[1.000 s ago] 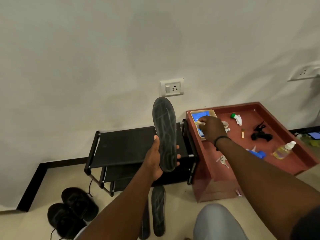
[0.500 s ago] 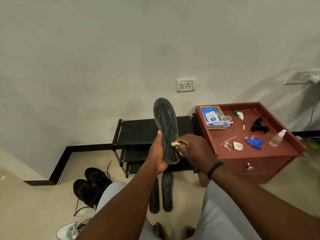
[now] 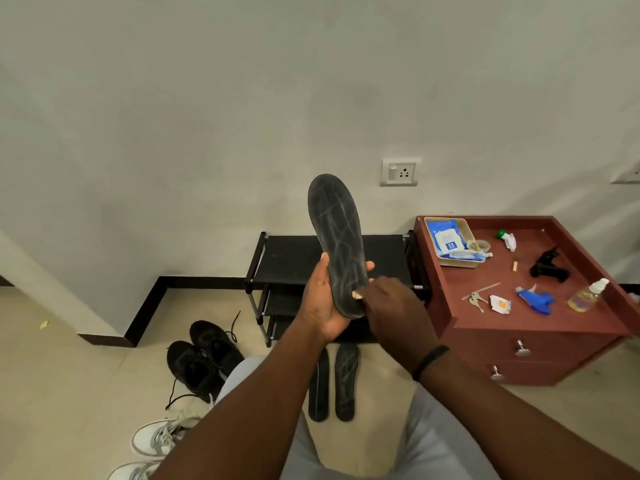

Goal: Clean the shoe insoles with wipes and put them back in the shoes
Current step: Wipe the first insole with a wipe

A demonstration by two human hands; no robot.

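Your left hand grips the dark insole by its heel end: thumb on the left edge, fingertips curling round the right edge, toe end pointing up toward the far wall. The insole stands roughly upright in front of the black shoe rack.

Your right hand sits just right of the insole's lower part, fingers curled, pinching a small pale wad, prob. a wipe, pressed against the insole's face near the heel. The wad is too small to tell more.

On the floor below yr hands, two more insoles lie side by side, toes toward the rack. A pair of black shoes sits to the left of them, w/ white sneakers nearer you at the left.

To the right, the red-brown counter carries a shallow tray holding a blue wipes pack, plus keys, a blue sprayer head, a small clear bottle and a black clip-like item.
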